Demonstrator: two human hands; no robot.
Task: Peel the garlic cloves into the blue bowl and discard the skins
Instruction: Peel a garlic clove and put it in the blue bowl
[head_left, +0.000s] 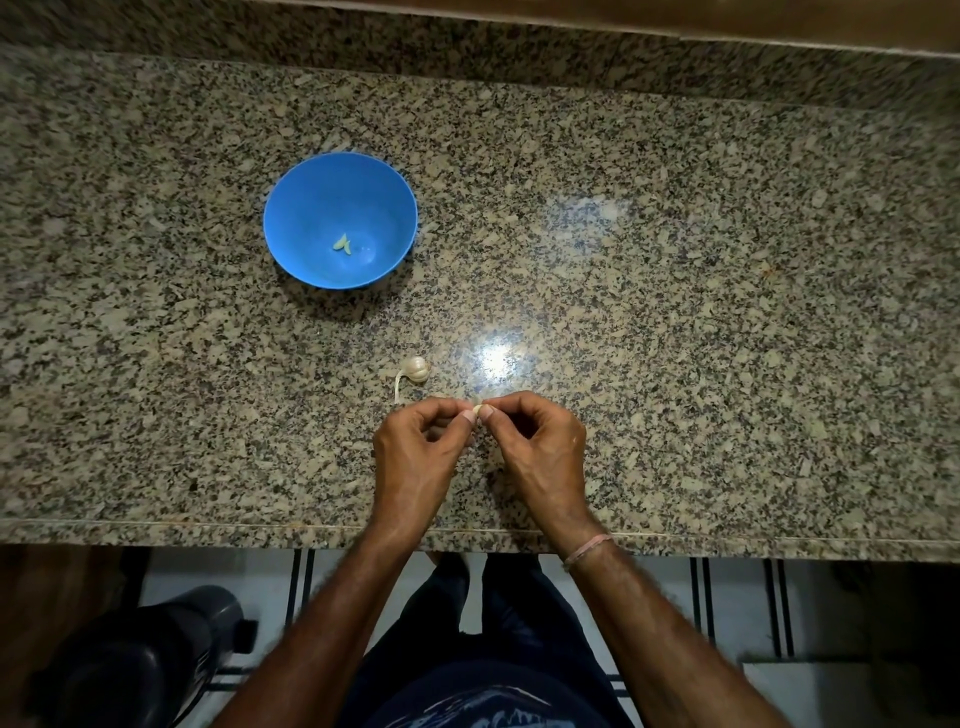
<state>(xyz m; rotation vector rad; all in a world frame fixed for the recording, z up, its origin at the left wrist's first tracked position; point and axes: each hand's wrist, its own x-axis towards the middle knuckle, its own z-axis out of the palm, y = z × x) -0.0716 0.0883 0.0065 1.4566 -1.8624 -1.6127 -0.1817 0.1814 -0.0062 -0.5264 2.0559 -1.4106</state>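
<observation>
Clove (476, 408) pinched between left hand (415, 452) and right hand (540, 447), both grips grasping it, likely to split skin. Blue bowl (311, 208) sits well apart on desk (675, 260), awaiting it.

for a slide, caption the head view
Left hand and right hand pinch a garlic clove near a garlic bulb and blue bowl.

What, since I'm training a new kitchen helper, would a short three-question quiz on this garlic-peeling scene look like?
1. True or false: the round blue plastic bowl holds peeled pale cloves.
2. The whole white garlic bulb lies: A in the bowl; B on the speckled granite counter; C on a plate.
3. Fill in: the left hand and right hand both pinch one ____.
Key: 1 true; 2 B; 3 small garlic clove.
</observation>
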